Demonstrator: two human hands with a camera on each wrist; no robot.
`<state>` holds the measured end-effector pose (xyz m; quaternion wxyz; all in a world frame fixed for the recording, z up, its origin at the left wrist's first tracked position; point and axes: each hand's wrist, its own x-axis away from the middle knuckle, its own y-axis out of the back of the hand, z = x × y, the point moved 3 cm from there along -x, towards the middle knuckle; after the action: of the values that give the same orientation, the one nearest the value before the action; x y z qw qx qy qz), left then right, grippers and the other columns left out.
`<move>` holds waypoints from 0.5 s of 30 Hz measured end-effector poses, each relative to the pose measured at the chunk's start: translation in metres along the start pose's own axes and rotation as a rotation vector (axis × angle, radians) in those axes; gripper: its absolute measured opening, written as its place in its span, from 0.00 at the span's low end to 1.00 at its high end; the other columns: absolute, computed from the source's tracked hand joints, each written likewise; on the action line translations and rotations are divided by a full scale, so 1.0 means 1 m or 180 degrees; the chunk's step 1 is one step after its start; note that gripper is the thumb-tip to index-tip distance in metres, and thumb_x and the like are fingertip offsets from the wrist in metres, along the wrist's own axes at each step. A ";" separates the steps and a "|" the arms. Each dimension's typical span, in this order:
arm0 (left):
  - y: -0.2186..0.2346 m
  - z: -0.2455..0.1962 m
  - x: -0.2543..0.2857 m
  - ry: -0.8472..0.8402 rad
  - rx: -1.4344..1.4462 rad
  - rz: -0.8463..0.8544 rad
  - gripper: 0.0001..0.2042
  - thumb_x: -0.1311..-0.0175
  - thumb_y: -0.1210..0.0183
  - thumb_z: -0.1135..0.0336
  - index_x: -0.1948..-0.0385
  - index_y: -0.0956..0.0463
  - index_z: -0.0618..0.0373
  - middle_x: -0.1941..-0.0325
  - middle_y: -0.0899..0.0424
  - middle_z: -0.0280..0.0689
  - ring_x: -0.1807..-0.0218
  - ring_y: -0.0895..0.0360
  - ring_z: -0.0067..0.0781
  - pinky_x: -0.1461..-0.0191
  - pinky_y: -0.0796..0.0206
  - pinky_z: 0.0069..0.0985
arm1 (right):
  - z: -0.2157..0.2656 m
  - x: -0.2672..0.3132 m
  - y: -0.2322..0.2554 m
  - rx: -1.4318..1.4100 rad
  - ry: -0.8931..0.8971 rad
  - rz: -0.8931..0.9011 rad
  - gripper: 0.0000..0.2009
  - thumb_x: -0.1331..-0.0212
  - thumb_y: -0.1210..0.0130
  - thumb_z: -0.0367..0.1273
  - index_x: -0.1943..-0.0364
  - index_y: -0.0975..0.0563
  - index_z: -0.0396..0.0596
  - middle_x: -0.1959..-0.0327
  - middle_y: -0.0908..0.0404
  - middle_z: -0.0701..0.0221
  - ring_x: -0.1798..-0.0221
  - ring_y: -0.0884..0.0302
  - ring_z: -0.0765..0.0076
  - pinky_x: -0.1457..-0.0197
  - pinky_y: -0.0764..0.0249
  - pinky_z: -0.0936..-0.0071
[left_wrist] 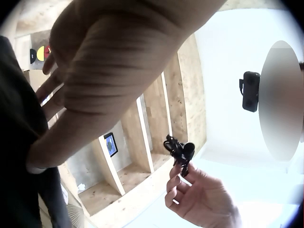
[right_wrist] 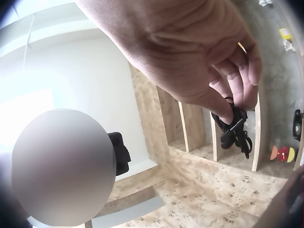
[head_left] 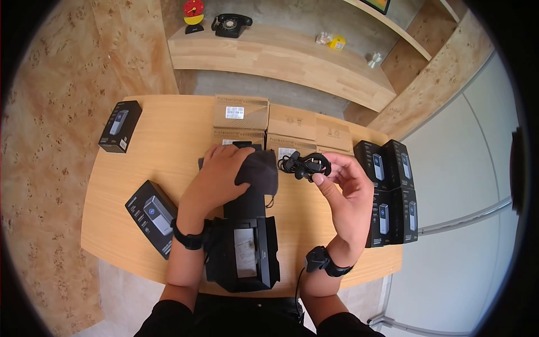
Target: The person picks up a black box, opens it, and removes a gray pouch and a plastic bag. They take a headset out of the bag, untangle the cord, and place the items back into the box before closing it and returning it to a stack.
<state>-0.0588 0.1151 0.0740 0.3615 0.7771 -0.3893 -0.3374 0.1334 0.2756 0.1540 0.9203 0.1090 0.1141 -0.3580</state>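
My right hand (head_left: 351, 196) pinches a coiled black cable (head_left: 303, 165) between thumb and fingers, held up over the table. The bundle (right_wrist: 232, 130) hangs at the fingertips in the right wrist view. My left hand (head_left: 213, 177) holds a dark grey cloth pouch (head_left: 261, 174), with the thumb at its near left edge and the fingers at its far edge. A thin cord (head_left: 271, 202) trails below the pouch. Nearer my body lies an open black box (head_left: 269, 253), its flaps spread and a pale piece (head_left: 245, 253) visible inside.
Black printed boxes stand stacked at right (head_left: 387, 188), with others at near left (head_left: 151, 216) and far left (head_left: 119, 126). Brown cartons (head_left: 241, 115) line the table's (head_left: 157, 146) far side. Beyond is a shelf (head_left: 281, 62) with a black telephone (head_left: 231, 25).
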 end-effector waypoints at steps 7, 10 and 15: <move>0.055 -0.028 0.004 -0.0410 0.1962 -0.0553 0.39 0.51 0.28 0.75 0.30 0.28 0.54 0.34 0.20 0.44 0.31 0.24 0.45 0.24 0.36 0.39 | -0.009 -0.001 0.013 -0.1640 -0.0316 0.0479 0.16 0.34 0.35 0.23 0.44 0.23 0.35 0.54 0.15 0.70 0.52 0.20 0.76 0.42 0.26 0.75; 0.056 -0.027 0.006 -0.0614 0.2269 -0.0526 0.41 0.52 0.28 0.77 0.28 0.29 0.54 0.31 0.21 0.42 0.28 0.26 0.41 0.22 0.38 0.36 | -0.017 0.000 0.022 -0.2185 -0.0180 0.0807 0.18 0.33 0.34 0.26 0.43 0.25 0.34 0.52 0.18 0.67 0.52 0.20 0.72 0.39 0.26 0.70; 0.056 -0.035 0.005 -0.0668 0.1991 -0.0238 0.41 0.53 0.29 0.77 0.28 0.29 0.56 0.30 0.22 0.42 0.28 0.27 0.40 0.21 0.40 0.36 | -0.008 -0.001 0.011 -0.2420 0.0132 0.0979 0.20 0.33 0.33 0.29 0.43 0.26 0.33 0.52 0.18 0.62 0.37 0.19 0.51 0.30 0.27 0.58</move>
<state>-0.0482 0.0972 0.1365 0.0507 0.8252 -0.4803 -0.2928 0.1393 0.2859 0.1482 0.9353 -0.2159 0.2392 -0.1463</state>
